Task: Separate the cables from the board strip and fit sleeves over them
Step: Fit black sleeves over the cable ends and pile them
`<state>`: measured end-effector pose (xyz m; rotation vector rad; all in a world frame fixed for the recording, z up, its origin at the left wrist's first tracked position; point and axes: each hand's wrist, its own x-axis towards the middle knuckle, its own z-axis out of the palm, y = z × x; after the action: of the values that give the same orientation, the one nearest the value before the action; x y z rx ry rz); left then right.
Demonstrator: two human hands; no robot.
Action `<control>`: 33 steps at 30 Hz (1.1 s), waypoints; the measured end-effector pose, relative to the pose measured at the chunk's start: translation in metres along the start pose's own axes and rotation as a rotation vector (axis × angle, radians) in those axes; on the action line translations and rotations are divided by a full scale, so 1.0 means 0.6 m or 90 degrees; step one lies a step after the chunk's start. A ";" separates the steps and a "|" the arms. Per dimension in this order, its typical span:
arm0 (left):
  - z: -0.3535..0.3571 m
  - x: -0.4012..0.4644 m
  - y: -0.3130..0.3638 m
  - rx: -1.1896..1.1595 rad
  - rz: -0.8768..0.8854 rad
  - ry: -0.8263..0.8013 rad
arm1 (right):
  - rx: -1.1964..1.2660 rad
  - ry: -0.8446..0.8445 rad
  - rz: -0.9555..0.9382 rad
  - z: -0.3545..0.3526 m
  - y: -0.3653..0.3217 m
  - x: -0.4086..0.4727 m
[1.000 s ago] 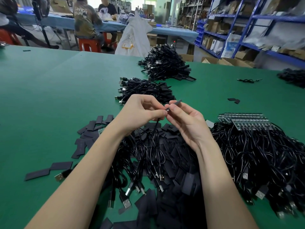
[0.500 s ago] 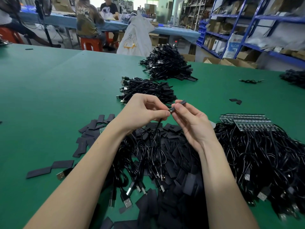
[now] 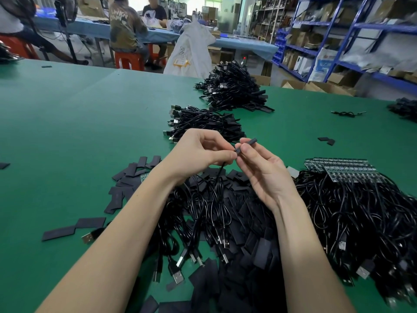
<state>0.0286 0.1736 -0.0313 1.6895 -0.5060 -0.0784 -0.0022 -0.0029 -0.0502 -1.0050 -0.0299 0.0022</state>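
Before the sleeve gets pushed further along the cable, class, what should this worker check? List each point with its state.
1. Left hand pinches the cable near its end: ok.
2. Right hand holds the sleeve: ok.
3. Sleeve lined up with the cable end: ok.
4. Cable end fully inside the sleeve: cannot tell, fingers hide it.
5. Cable free of the board strips: ok.

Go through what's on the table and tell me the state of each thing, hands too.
left hand: pinching the cable end
right hand: pinching the sleeve
sleeve: held at the cable tip, mostly not yet on
cable: hanging from the left hand
board strips: stacked, cables attached
loose sleeves: lying flat
far cable piles: heaped
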 end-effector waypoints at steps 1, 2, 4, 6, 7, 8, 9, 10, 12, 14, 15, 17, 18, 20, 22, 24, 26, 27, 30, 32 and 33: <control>0.000 0.000 0.000 -0.011 -0.007 -0.002 | 0.001 -0.002 0.000 0.000 0.000 0.000; 0.001 0.000 0.001 -0.022 -0.013 -0.004 | -0.001 -0.004 0.000 -0.001 -0.001 0.000; 0.002 0.000 0.002 -0.049 -0.023 -0.009 | -0.004 -0.007 -0.002 -0.001 -0.003 0.000; 0.004 -0.001 0.003 -0.069 -0.029 -0.013 | -0.006 -0.001 -0.005 0.000 -0.003 0.000; 0.005 -0.001 0.003 -0.067 -0.027 -0.016 | -0.006 0.007 -0.008 0.000 -0.002 0.000; 0.004 -0.001 0.003 -0.061 -0.024 -0.018 | -0.006 0.014 -0.010 0.000 -0.001 0.000; 0.003 0.000 0.004 -0.052 -0.021 -0.018 | -0.008 0.018 -0.010 0.000 0.000 0.000; 0.003 0.000 0.004 -0.044 -0.020 -0.016 | -0.013 0.016 -0.008 -0.001 0.001 0.000; 0.001 0.000 0.005 -0.032 -0.021 -0.008 | -0.026 0.004 -0.002 0.000 0.000 0.000; 0.000 0.000 0.004 -0.019 -0.024 -0.004 | -0.036 -0.002 0.000 0.001 0.001 -0.001; 0.000 0.000 0.004 -0.011 -0.026 -0.002 | -0.042 -0.003 0.000 0.001 0.002 0.000; 0.000 0.000 0.003 -0.001 -0.026 0.003 | -0.050 -0.006 -0.001 0.001 0.002 -0.001; 0.000 0.000 0.004 0.001 -0.025 0.005 | -0.051 -0.005 -0.001 0.001 0.002 -0.001; 0.002 0.000 0.002 -0.005 -0.025 0.009 | -0.052 0.002 -0.008 0.003 0.002 -0.001; 0.004 0.000 0.001 -0.022 -0.026 0.005 | -0.052 0.015 -0.031 0.005 0.003 -0.001; 0.005 0.000 0.001 -0.027 -0.027 0.007 | -0.053 0.022 -0.062 0.006 0.005 0.000; 0.003 -0.001 0.002 -0.030 -0.036 0.006 | -0.066 0.023 -0.089 0.009 0.006 -0.001; 0.001 -0.001 0.002 -0.030 -0.042 0.005 | -0.073 0.024 -0.097 0.011 0.007 -0.001; -0.002 0.000 0.001 -0.026 -0.060 0.009 | -0.082 0.025 -0.111 0.015 0.009 -0.002; -0.001 0.001 -0.002 -0.023 -0.062 0.014 | -0.075 0.025 -0.114 0.016 0.010 -0.001; 0.000 0.001 -0.003 -0.023 -0.059 0.016 | -0.073 0.026 -0.113 0.016 0.010 -0.001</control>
<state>0.0297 0.1738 -0.0331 1.6766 -0.4056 -0.1327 -0.0028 0.0084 -0.0504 -1.1135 -0.0827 -0.1845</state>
